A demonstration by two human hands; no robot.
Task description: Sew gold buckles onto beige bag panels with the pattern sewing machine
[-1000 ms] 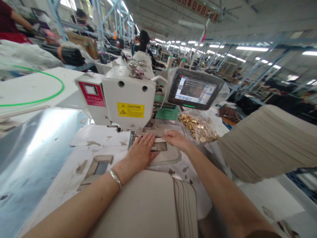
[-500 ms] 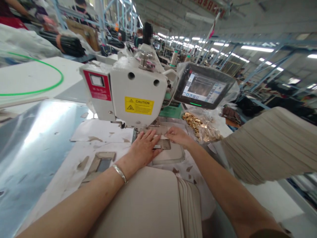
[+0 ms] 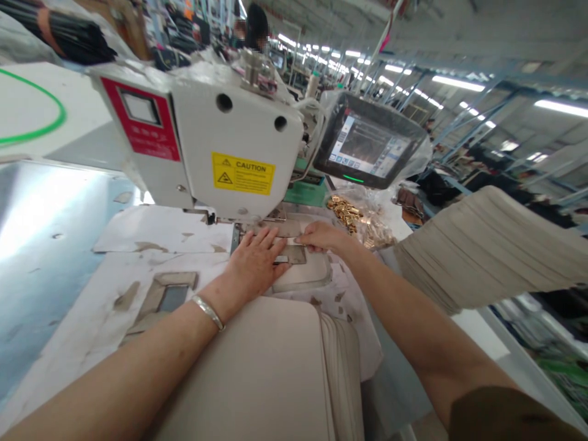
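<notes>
Below the head of a white sewing machine (image 3: 197, 135), a beige panel (image 3: 305, 272) lies flat with a small frame-like plate (image 3: 297, 255) on it. My left hand (image 3: 257, 260) rests on the panel and the plate's left side, palm down, fingers spread. At the panel's right upper part, my right hand (image 3: 321, 236) has its thumb and fingers pinched together; what is between the fingertips is too small to make out. A stack of beige panels (image 3: 257, 367) lies nearest me, partly under my left wrist.
A lit control screen (image 3: 367, 144) stands right of the machine head, above a bag of gold metal pieces (image 3: 346, 214). More beige panels (image 3: 487, 251) are stacked at the right. A beige frame (image 3: 168, 294) lies left.
The view has moved closer to the machine and turned a little, so things sit further left and higher. Both hands keep nearly the same place on the panel.
</notes>
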